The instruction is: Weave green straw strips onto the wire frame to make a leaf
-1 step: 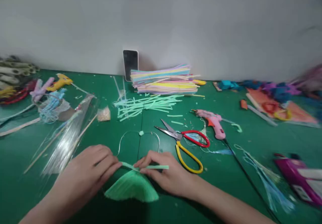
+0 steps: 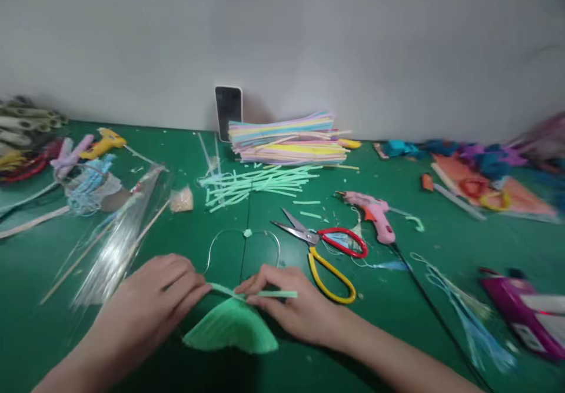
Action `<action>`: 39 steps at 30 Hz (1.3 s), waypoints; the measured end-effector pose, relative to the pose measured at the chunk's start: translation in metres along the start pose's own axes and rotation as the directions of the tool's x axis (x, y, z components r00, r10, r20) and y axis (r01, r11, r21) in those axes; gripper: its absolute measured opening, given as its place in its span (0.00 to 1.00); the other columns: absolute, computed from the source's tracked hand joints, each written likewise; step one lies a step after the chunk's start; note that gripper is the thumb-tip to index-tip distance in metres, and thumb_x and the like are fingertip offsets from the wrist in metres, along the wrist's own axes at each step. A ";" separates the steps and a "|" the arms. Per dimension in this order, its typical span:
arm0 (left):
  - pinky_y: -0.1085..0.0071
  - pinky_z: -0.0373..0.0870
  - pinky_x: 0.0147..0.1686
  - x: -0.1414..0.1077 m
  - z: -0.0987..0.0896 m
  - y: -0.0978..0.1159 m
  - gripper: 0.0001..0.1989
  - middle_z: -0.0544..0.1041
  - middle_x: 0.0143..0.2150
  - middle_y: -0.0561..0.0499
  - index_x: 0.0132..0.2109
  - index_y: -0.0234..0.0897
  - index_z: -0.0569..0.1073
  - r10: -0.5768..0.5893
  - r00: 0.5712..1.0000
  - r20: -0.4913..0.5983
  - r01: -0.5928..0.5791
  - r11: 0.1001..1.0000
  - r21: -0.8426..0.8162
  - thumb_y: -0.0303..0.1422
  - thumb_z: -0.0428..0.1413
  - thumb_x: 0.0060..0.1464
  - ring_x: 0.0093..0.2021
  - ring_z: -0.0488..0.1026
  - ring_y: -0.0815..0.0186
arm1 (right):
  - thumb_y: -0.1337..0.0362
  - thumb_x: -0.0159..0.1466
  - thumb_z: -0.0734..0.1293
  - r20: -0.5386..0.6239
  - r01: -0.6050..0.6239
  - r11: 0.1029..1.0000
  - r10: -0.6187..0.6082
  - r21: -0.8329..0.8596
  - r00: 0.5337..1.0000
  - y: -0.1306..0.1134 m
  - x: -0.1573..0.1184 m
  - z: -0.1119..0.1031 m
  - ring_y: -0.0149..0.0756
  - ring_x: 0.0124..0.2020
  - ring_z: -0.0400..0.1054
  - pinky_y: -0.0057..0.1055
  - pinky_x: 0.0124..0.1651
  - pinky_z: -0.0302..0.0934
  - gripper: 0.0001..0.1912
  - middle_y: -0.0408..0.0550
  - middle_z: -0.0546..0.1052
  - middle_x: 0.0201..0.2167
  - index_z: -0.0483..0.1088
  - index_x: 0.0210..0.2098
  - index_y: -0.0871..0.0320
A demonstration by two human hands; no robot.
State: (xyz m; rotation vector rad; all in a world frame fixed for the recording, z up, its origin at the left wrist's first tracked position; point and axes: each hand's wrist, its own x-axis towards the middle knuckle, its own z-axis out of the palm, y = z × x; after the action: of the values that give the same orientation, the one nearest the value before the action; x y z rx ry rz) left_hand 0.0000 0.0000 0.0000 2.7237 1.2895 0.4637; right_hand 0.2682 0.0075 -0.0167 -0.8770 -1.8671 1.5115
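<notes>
The green strip [image 2: 223,290] lies across the near middle of the table [image 2: 282,240], directly above the narrow top of the green fan [image 2: 232,325], whose wide edge faces the near side. The left hand [image 2: 161,296] grips the strip's left part between thumb and fingers. The right hand [image 2: 286,302] pinches the strip near the top of the fan; the strip's right end projects over the fingers. Whether the strip is attached to the fan cannot be told. A thin wire [image 2: 213,245] arches beyond both hands, with a small pale green knot [image 2: 248,233] at its crest; its ends run down toward the hands. The scissors [image 2: 312,239] lie with blades parted to the right of the wire, one handle red, one yellow. Beyond the wire is a loose pile of light green strips [image 2: 265,184]; behind it lies a bundle of multicoloured strips [image 2: 286,140], with a phone [image 2: 229,110] upright at its left end, near the wall [image 2: 353,46]. A pink glue gun [image 2: 373,212] lies right of the scissors, its black cord [image 2: 430,302] running to the near edge. Left of the pile are a small bag [image 2: 182,200] and a clear plastic sheet [image 2: 110,263].
</notes>
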 end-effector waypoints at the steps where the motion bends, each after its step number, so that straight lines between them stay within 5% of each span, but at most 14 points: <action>1: 0.67 0.65 0.44 -0.002 0.000 -0.004 0.07 0.76 0.36 0.56 0.40 0.43 0.74 0.006 0.999 0.042 -0.007 1.000 0.006 0.34 0.51 0.65 0.38 0.73 0.65 | 0.67 0.67 0.65 0.014 -0.003 1.000 0.003 0.010 1.000 0.000 -0.001 0.000 0.38 0.47 0.76 0.33 0.48 0.68 0.03 0.56 0.81 0.43 0.70 0.36 0.59; 6: 0.64 0.63 0.50 -0.014 0.004 -0.010 0.05 0.78 0.37 0.56 0.41 0.43 0.74 0.070 0.993 0.090 -0.075 0.996 0.044 0.35 0.53 0.63 0.47 0.73 0.62 | 0.65 0.69 0.62 0.068 -0.048 0.999 0.046 0.020 0.997 0.001 -0.005 -0.003 0.36 0.51 0.74 0.33 0.51 0.67 0.04 0.56 0.80 0.47 0.67 0.39 0.58; 14: 0.53 0.51 0.64 -0.023 0.014 0.037 0.22 0.80 0.38 0.54 0.53 0.43 0.73 0.145 0.989 0.034 -0.149 0.961 0.231 0.21 0.42 0.63 0.53 0.72 0.59 | 0.65 0.69 0.62 0.045 -0.052 0.988 0.059 -0.148 0.997 0.002 -0.001 -0.001 0.37 0.48 0.74 0.33 0.47 0.66 0.02 0.50 0.80 0.46 0.66 0.39 0.57; 18: 0.56 0.57 0.61 -0.012 0.013 0.056 0.21 0.78 0.51 0.44 0.57 0.34 0.71 0.193 0.980 0.049 -0.194 0.869 0.456 0.22 0.42 0.62 0.54 0.72 0.56 | 0.66 0.68 0.62 0.020 -0.031 0.982 0.035 -0.186 0.999 0.000 0.002 0.003 0.36 0.45 0.75 0.31 0.46 0.66 0.03 0.50 0.80 0.43 0.67 0.40 0.58; 21: 0.57 0.60 0.58 -0.007 0.023 0.070 0.21 0.74 0.57 0.38 0.59 0.27 0.68 0.196 0.980 0.039 -0.192 0.869 0.456 0.23 0.41 0.62 0.57 0.69 0.55 | 0.67 0.69 0.62 0.007 -0.013 0.981 0.014 -0.194 1.000 -0.002 0.003 0.006 0.36 0.43 0.74 0.31 0.45 0.66 0.04 0.50 0.79 0.41 0.68 0.41 0.59; 24: 0.55 0.66 0.48 -0.008 0.035 0.079 0.18 0.77 0.44 0.39 0.54 0.26 0.71 0.124 0.989 -0.084 -0.073 0.888 0.454 0.34 0.45 0.66 0.42 0.74 0.55 | 0.66 0.68 0.62 -0.002 -0.044 0.984 0.045 -0.174 0.999 -0.004 0.003 0.007 0.35 0.43 0.74 0.30 0.45 0.65 0.03 0.49 0.80 0.41 0.68 0.40 0.58; 27: 0.54 0.65 0.45 -0.010 0.037 0.074 0.14 0.76 0.37 0.45 0.50 0.34 0.73 0.064 0.997 -0.047 -0.036 0.885 0.464 0.37 0.50 0.64 0.36 0.73 0.57 | 0.66 0.68 0.63 -0.003 -0.070 0.983 0.071 -0.171 0.997 -0.004 0.003 0.006 0.35 0.44 0.74 0.30 0.45 0.65 0.03 0.48 0.80 0.42 0.68 0.39 0.57; 33: 0.39 0.47 0.62 -0.008 0.027 0.048 0.19 0.78 0.36 0.48 0.48 0.37 0.74 -0.005 0.999 0.049 -0.015 0.916 0.401 0.19 0.44 0.59 0.45 0.74 0.54 | 0.64 0.69 0.62 0.068 -0.027 0.973 0.043 -0.230 0.997 0.000 0.000 0.000 0.36 0.46 0.73 0.31 0.47 0.64 0.05 0.50 0.78 0.44 0.67 0.43 0.57; 36: 0.53 0.64 0.56 -0.006 0.033 0.044 0.27 0.79 0.40 0.47 0.56 0.36 0.70 -0.045 0.995 0.084 0.022 0.966 0.257 0.15 0.43 0.54 0.42 0.75 0.59 | 0.63 0.70 0.61 0.090 -0.019 0.968 0.042 -0.248 0.995 0.001 -0.002 -0.002 0.36 0.44 0.73 0.31 0.45 0.64 0.05 0.49 0.79 0.42 0.67 0.43 0.57; 39: 0.69 0.70 0.48 -0.001 0.038 0.046 0.28 0.78 0.48 0.48 0.55 0.38 0.71 -0.058 0.966 0.251 0.068 0.997 -0.028 0.13 0.44 0.51 0.46 0.75 0.64 | 0.64 0.69 0.62 0.075 -0.018 0.968 0.038 -0.249 0.996 0.002 -0.003 -0.002 0.35 0.41 0.73 0.29 0.43 0.64 0.04 0.48 0.79 0.39 0.67 0.41 0.57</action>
State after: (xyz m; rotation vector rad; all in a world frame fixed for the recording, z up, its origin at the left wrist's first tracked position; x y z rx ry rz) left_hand 0.0454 -0.0280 -0.0269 2.5995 1.2818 0.1297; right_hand 0.2719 0.0071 -0.0187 -0.9709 -2.1441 1.3659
